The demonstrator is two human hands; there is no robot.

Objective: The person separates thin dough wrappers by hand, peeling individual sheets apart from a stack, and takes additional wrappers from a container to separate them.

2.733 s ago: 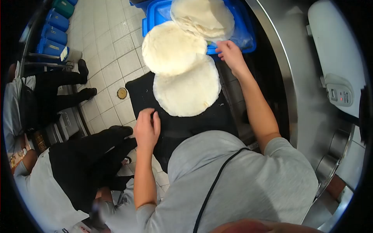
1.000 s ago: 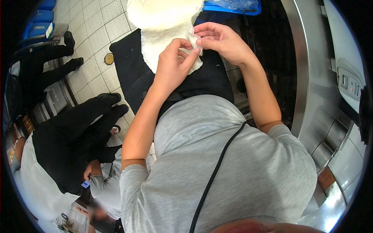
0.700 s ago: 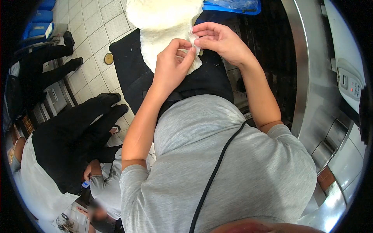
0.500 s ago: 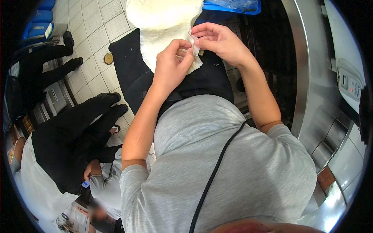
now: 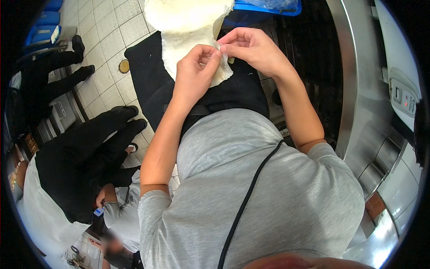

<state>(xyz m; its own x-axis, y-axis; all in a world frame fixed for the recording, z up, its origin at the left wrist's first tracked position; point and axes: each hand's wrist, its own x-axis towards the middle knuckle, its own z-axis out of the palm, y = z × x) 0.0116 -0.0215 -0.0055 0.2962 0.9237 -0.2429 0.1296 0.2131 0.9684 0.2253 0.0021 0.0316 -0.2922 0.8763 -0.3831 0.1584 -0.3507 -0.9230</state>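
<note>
A soft, pale cream-coloured sheet [image 5: 186,38] with a ragged edge lies over the black cloth on my lap and runs up past the top of the view. What it is made of I cannot make out. My left hand [image 5: 197,67] is closed, thumb and forefinger pinching the sheet's right edge. Close beside it, my right hand [image 5: 251,48] pinches the same edge between thumb and fingers. The thin rim is drawn up between the two sets of fingertips, which nearly meet. A small yellowish bit [image 5: 231,60] shows just below my right fingers.
Beyond my lap is a blue tray [image 5: 268,8] with clear plastic in it. A steel counter edge [image 5: 351,89] runs along the right. People in dark trousers [image 5: 85,157] are at the left, over the tiled floor [image 5: 107,54]. A black cord [image 5: 251,193] crosses my shirt.
My left hand has shifted slightly left along with its pinch. The sheet's edge, loosely gathered between the fingers before, is now pinched closer and less of it sticks up.
</note>
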